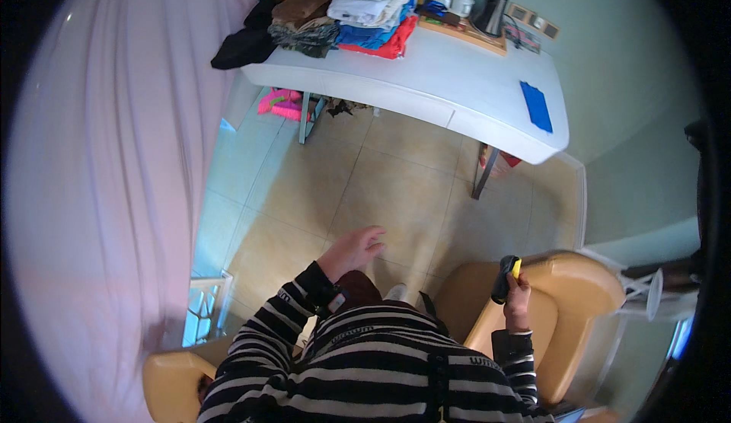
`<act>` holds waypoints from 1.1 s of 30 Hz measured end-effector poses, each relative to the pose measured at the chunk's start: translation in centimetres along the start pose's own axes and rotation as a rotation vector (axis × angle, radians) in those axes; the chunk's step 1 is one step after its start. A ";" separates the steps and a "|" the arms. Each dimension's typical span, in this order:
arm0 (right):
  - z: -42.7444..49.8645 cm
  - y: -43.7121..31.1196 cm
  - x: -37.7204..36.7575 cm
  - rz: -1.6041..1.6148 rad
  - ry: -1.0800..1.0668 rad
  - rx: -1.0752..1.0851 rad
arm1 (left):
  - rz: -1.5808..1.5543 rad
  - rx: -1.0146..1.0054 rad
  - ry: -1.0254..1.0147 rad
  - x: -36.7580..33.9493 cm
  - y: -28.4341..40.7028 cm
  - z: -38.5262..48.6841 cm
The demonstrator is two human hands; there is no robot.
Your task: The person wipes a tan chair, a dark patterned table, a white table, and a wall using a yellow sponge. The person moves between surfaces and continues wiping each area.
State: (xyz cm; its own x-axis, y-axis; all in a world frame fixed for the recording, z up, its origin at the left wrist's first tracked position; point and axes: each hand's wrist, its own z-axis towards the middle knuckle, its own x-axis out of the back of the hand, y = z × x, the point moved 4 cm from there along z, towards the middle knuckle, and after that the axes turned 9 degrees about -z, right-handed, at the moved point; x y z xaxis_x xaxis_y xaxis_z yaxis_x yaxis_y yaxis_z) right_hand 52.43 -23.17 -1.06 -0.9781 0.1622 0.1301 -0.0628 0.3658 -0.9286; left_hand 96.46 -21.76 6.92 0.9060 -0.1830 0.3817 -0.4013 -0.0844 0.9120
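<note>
My left hand (pixel 355 250) hangs over the tiled floor in front of my body, holding nothing, with thumb and fingers apart. My right hand (pixel 518 302) grips a small dark bundle with a yellow strip (pixel 502 283), which looks soft; what exactly it is cannot be told. That hand is above a tan leather armchair (pixel 577 277). Farther ahead stands a white table (pixel 457 74). On its left part are a stack of folded clothes (pixel 371 9), folded brown and camouflage garments (pixel 302 23) and a black cloth (pixel 243 49). A flat blue item (pixel 536 106) lies near the right end.
A wooden tray (pixel 491 45) on the table bears an electric kettle (pixel 491 12) and two white lidded cups (pixel 461 4). Pink curtains (pixel 131 137) hang at left. Below the table are a pink brush (pixel 285 109) and a metal leg (pixel 485 171). Another tan seat (pixel 171 380) is lower left.
</note>
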 end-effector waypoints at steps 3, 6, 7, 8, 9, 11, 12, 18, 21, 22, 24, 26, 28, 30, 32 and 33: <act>4.6 -4.0 -3.6 -0.143 -0.089 0.009 | -0.009 0.034 -0.029 0.3 0.1 3.0; 8.6 -8.2 -9.3 -0.176 -0.214 0.063 | -0.145 -0.029 0.033 0.8 -0.1 7.0; 9.7 -9.7 -11.4 -0.157 -0.265 0.098 | -0.196 -0.050 0.061 1.0 -0.2 8.7; 10.7 -11.0 -13.6 -0.152 -0.328 0.118 | -0.258 -0.022 0.064 1.2 -0.5 10.2; 11.4 -12.7 -15.7 -0.164 -0.415 0.161 | -0.278 -0.068 0.093 1.6 -0.3 11.5; 13.1 -14.9 -20.3 -0.233 -0.405 0.140 | -0.339 -0.086 0.124 3.3 -0.3 14.7; 13.8 -16.0 -22.4 -0.331 -0.402 0.118 | -0.316 -0.098 0.165 4.0 -0.2 16.1; 16.2 -20.2 -35.7 -0.534 -0.709 0.172 | -0.528 -0.165 0.298 7.6 -1.2 21.8; 16.8 -20.4 -41.7 -0.483 -0.877 0.089 | -0.957 -0.108 0.297 9.0 -3.3 23.1; 17.1 -20.5 -43.5 -0.522 -0.924 0.080 | -0.973 -0.082 0.349 9.6 -4.3 23.3; 17.8 -20.5 -46.6 -0.643 -1.023 0.035 | -1.000 -0.047 0.460 10.8 -6.7 22.9; 18.7 -20.6 -49.5 -0.666 -1.085 0.072 | -1.136 -0.077 0.571 11.6 -9.0 22.9; 19.6 -20.4 -52.2 -0.672 -1.158 0.116 | -1.309 0.037 0.711 11.4 -11.3 22.8; 20.5 -20.0 -54.7 -0.782 -1.304 0.191 | -1.433 0.068 0.755 11.2 -13.2 22.9; 22.1 -19.7 -57.1 -0.928 -1.389 0.319 | -1.409 0.078 0.899 11.0 -14.8 23.6; 23.4 -20.0 -58.5 -1.007 -1.400 0.421 | -1.271 0.180 1.012 11.1 -15.9 24.1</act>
State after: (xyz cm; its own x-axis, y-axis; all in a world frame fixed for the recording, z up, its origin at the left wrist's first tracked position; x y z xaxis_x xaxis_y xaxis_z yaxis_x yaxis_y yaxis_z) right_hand 106.23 -61.39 1.82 0.0608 -0.8667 0.4952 -0.5101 -0.4534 -0.7309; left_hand 109.60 -46.03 -6.93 0.3317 0.7629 -0.5549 0.6852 0.2095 0.6976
